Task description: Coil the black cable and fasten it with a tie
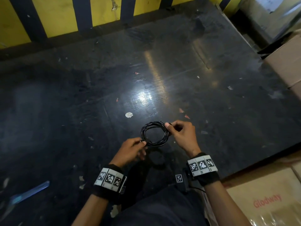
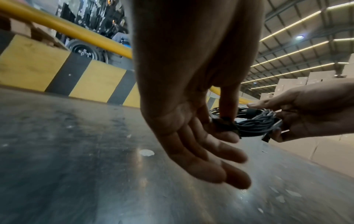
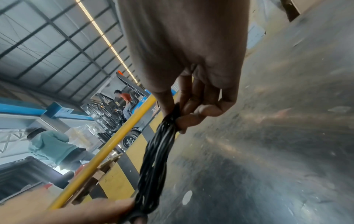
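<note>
The black cable [image 1: 154,133] is wound into a round coil of several loops, held a little above the dark table [image 1: 162,70]. My left hand [image 1: 132,150] pinches the coil's near-left side between thumb and forefinger, its other fingers stretched out straight. My right hand [image 1: 180,132] grips the coil's far-right side with curled fingers. In the left wrist view the coil [image 2: 254,121] has a dark band under my left thumb; I cannot tell if it is a tie. In the right wrist view the coil [image 3: 157,159] runs edge-on from my right fingers [image 3: 193,116] down to my left hand [image 3: 95,212].
A yellow and black striped barrier [image 1: 57,18] lines the table's far edge. Cardboard boxes [image 1: 263,201] stand at the right. A blue strip [image 1: 31,191] lies at the near left. Small scraps and a white disc [image 1: 129,115] dot the table. Beyond the barrier are a forklift [image 3: 114,115] and a person [image 3: 51,147].
</note>
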Tool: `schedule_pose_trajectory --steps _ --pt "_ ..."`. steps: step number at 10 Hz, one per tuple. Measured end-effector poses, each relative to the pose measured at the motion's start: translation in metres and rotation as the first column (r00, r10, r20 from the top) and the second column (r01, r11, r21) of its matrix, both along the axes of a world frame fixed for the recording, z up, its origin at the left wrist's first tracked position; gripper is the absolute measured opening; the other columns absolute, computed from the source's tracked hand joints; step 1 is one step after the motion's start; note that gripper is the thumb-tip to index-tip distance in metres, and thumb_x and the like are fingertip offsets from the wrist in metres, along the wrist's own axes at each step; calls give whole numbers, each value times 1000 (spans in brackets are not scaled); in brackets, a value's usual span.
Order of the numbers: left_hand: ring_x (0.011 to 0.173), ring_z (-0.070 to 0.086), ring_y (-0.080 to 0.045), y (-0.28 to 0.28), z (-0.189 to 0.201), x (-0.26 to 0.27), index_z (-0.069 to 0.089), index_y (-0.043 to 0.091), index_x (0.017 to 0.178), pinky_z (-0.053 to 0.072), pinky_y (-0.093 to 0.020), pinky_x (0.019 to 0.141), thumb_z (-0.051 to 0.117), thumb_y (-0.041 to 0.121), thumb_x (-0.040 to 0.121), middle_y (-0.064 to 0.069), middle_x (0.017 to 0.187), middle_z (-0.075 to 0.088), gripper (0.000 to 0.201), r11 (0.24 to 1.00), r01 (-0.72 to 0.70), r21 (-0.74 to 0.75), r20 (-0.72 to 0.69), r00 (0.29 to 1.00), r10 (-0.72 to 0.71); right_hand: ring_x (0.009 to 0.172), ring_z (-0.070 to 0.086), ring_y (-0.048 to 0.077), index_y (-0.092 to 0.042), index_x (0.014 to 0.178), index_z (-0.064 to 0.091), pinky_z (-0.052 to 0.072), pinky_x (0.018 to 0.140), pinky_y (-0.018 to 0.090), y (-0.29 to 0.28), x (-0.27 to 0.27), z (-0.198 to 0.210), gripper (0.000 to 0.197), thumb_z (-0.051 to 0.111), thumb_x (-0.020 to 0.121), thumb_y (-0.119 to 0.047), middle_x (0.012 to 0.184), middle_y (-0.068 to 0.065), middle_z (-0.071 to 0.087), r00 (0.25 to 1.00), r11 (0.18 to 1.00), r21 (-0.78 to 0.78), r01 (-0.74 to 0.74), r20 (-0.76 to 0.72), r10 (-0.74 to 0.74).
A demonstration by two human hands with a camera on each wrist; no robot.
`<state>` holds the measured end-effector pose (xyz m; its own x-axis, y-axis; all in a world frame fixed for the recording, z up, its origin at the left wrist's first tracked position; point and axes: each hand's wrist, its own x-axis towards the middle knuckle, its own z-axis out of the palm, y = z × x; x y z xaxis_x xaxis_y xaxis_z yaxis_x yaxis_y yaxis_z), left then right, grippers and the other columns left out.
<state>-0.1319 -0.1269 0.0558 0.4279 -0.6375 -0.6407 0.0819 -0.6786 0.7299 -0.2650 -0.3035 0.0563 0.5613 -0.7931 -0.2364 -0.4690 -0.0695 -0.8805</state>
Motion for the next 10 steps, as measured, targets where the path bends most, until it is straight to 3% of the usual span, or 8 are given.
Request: schedule_pose_trajectory --steps 1,2,3,5,7,8,9,10 --pt "47 59 -19 1 -6 3 62 10 73 44 -17 46 56 11 102 -7 61 61 30 997 -62 -36 123 990 66 61 65 17 -8 69 73 47 63 15 -2 8 -9 28 76 90 -27 65 3 73 993 993 -84 -76 -101 68" --pt "45 59 -22 1 -22 16 58 14 67 50 -30 56 59 15 100 -1 51 56 33 1000 -27 0 243 970 26 61 61 26 -8 74 69 40 61 26 -3 24 -22 29 70 94 -29 64 6 66 947 955 -198 -223 -278 163" --pt "59 64 -32 -6 -36 34 55 12 68 50 -39 64 60 20 97 -5 58 58 31 996 -44 77 393 919 10 79 67 40 -3 83 63 45 66 37 2 48 -38 29 61 99 -27 84 20 70 899 905 -246 -347 -362 246" --pt "81 66 -41 -19 -52 79 60 10 76 41 -36 67 60 27 95 -21 81 71 26 964 -228 133 568 815 115 85 68 41 -6 87 65 51 67 41 4 107 -45 35 61 98 -39 90 18 73 905 888 -306 -344 -360 227" --pt "92 69 -41 -20 -77 118 68 4 96 52 -43 76 55 32 101 -22 93 74 30 955 -236 181 598 797 84 93 71 39 -10 98 73 55 74 40 -1 153 -57 29 59 100 -35 97 16 77 881 893 -251 -373 -398 256" --pt "101 68 -41 -17 -91 123 68 7 102 51 -41 81 56 33 101 -21 102 75 30 948 -222 227 531 844 70 108 70 38 -14 119 73 57 89 42 -1 155 -69 30 57 101 -31 114 17 76 843 909 -90 -408 -421 336" --pt "97 70 -36 -9 -95 125 69 12 98 50 -38 82 59 33 100 -16 98 76 23 947 -264 182 497 856 143 120 67 31 -16 133 66 55 101 40 -5 147 -77 38 58 100 -32 128 11 72 874 922 -19 -386 -328 359" --pt "89 72 -31 17 -89 117 66 21 87 56 -40 85 64 22 97 -9 92 77 10 941 -329 77 483 838 253 117 70 27 -14 133 67 53 104 38 -13 116 -80 39 63 98 -30 128 9 73 885 927 15 -376 -292 364"
